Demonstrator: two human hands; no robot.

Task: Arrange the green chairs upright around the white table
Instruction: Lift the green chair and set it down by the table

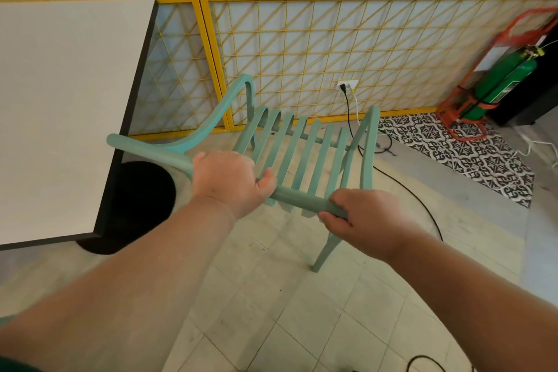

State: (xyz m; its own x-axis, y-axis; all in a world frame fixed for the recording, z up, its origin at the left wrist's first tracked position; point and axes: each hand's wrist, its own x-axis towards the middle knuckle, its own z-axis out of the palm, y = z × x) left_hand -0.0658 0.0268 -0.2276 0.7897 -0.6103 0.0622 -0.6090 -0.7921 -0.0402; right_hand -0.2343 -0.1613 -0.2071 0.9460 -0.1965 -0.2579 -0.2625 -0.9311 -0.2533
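A pale green slatted chair (305, 154) stands just right of the white table (60, 118), its back rail nearest me and its seat slats running toward the wall. My left hand (226, 183) grips the top back rail near its middle. My right hand (368, 220) grips the same rail at its right end. One armrest curves up on the left beside the table's dark edge. A rear leg (324, 254) reaches the tiled floor below my right hand. The chair's other feet are hidden by the seat or my hands.
A yellow lattice panel (332, 54) lines the wall behind the chair. A black cable (401, 181) runs from a wall socket across the floor. A green cylinder in a red stand (498, 84) sits at the right. The table's round black base (142, 205) stands under its corner.
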